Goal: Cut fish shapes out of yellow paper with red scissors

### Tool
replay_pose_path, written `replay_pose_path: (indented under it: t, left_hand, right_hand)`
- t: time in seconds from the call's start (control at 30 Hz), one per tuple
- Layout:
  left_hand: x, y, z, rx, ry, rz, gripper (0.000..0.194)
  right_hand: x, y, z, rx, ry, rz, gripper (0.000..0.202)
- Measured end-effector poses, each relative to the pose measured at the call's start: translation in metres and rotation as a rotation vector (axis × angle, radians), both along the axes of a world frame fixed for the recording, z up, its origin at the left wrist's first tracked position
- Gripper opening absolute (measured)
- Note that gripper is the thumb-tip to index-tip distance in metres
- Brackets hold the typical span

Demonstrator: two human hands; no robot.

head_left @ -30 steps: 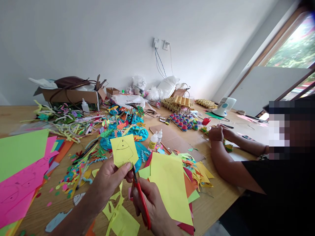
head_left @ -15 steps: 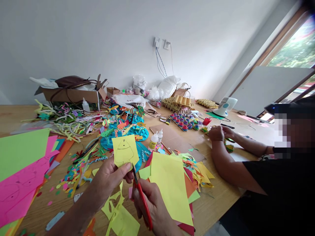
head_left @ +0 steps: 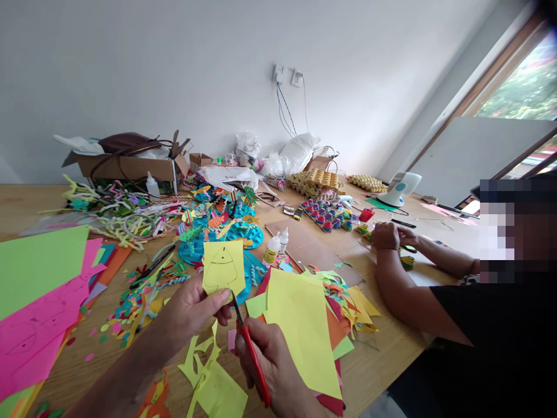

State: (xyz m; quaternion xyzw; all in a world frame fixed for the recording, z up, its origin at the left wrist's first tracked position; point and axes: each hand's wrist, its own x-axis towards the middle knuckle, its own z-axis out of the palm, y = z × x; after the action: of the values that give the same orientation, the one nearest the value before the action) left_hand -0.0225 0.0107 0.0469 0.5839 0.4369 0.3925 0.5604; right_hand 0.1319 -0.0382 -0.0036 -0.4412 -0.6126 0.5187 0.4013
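Observation:
Between thumb and fingers my left hand (head_left: 198,310) pinches a small yellow paper (head_left: 223,261) by its lower edge, with a fish-like outline drawn on it. My right hand (head_left: 265,354) is closed round the red handles of a pair of scissors (head_left: 255,357). The dark blades point up and touch the paper's lower edge beside my left thumb. Under my hands lie yellow paper scraps (head_left: 217,389). To the right a large yellow sheet (head_left: 298,325) rests on a stack of coloured paper.
Pink sheets (head_left: 35,342) and a green sheet (head_left: 43,267) lie at the left. Glue bottles (head_left: 272,249), a cardboard piece (head_left: 304,249) and painted egg cartons (head_left: 326,216) stand beyond. At the right, a person's hands (head_left: 387,237) are over the table. A box (head_left: 126,173) sits near the wall.
The yellow paper has shifted slightly right and down and is turned a little. The scissors' blades have tilted slightly left. More orange scraps show below my left forearm.

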Motion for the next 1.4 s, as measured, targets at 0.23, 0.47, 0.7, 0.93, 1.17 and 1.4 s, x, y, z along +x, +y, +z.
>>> replay_pose_path:
  t: [0.23,0.47,0.7,0.93,1.17,1.4]
  left_hand:
    - [-0.007,0.003,-0.002,0.053,-0.015,0.011,0.015]
    - [-0.011,0.005,-0.004,0.044,-0.002,-0.101,0.018]
    - [-0.015,0.005,-0.001,-0.006,0.035,-0.118,0.019]
    - [-0.014,0.006,0.003,0.012,0.088,-0.078,0.018]
    - [-0.018,0.004,0.001,0.018,0.154,-0.072,0.019]
    - [-0.015,0.004,0.004,0.011,0.18,-0.084,0.024]
  right_hand:
    - [0.0,0.001,-0.001,-0.022,-0.014,0.006,0.038]
    - [0.0,0.001,0.002,-0.004,-0.021,0.018,0.038]
    - [0.003,0.001,0.0,-0.003,-0.059,0.033,0.041]
    - [0.003,0.0,0.0,-0.03,-0.086,0.026,0.038]
    - [0.002,-0.001,0.005,-0.022,-0.057,0.041,0.04]
    - [0.004,0.0,0.002,0.005,-0.097,0.038,0.038]
